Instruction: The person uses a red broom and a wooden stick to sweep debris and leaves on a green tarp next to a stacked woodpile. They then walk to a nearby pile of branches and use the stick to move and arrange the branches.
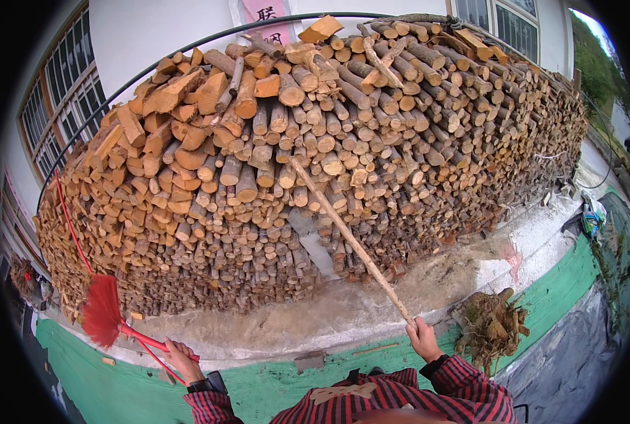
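Observation:
My left hand [181, 360] is closed around the red handle of a broom [102, 312] with red bristles, which points up and left. A thin red rod crosses below that handle, and another rises from the bristles along the woodpile. My right hand [423, 342] grips the lower end of a long peeled wooden stick [346, 236]. The stick slants up and left, its far end in front of the stacked firewood [325, 143]; whether it touches the logs I cannot tell.
A gnarled tree stump [492, 328] lies right of my right hand. A concrete ledge [230, 334] runs below the pile, and green matting [272, 381] covers ground before me. A dark hose [150, 66] arches over the pile. A plastic bag [593, 217] lies at far right.

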A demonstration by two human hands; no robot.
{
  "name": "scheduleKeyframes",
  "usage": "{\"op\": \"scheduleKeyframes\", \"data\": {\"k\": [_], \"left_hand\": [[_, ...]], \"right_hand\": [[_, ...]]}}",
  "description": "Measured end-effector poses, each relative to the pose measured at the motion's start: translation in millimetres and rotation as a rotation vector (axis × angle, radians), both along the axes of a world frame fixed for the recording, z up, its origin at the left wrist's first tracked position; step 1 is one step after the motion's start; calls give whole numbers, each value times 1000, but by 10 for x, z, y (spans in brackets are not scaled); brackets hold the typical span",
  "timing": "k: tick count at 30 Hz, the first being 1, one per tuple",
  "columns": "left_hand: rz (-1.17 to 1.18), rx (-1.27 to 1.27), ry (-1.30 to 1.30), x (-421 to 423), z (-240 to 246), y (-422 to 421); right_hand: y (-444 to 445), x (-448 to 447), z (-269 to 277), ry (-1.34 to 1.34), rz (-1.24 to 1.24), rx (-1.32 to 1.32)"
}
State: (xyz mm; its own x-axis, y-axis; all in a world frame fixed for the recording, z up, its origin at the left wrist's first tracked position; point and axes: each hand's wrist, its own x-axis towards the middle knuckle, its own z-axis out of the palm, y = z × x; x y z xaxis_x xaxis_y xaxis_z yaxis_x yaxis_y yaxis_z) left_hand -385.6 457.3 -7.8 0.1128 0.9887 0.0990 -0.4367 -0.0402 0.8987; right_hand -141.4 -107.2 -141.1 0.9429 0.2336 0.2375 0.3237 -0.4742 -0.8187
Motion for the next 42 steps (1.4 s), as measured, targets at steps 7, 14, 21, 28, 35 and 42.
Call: {"op": "scheduleKeyframes", "data": {"k": [7, 14, 21, 28, 35, 42], "left_hand": [[-367, 292, 35, 1764, 986, -1111], [-674, 637, -49, 3459, 2101, -1874], [-877, 785, -82, 5541, 3313, -1748], [-511, 1123, 144, 7600, 4399, -1035], [-288, 1368, 628, 8810, 4526, -475], [-667, 1237, 687, 8216, 4082, -1513]], "right_hand": [[-463, 208, -118, 50, -12, 25], [-1228, 202, -167, 72, -153, 89], [-1715, -469, -623, 231, -607, 195], [-1769, -644, -821, 325, -1049, 429], [-1831, 359, -1008, 229, -1270, 625], [-2476, 2281, -860, 197, -1352, 615]]}}
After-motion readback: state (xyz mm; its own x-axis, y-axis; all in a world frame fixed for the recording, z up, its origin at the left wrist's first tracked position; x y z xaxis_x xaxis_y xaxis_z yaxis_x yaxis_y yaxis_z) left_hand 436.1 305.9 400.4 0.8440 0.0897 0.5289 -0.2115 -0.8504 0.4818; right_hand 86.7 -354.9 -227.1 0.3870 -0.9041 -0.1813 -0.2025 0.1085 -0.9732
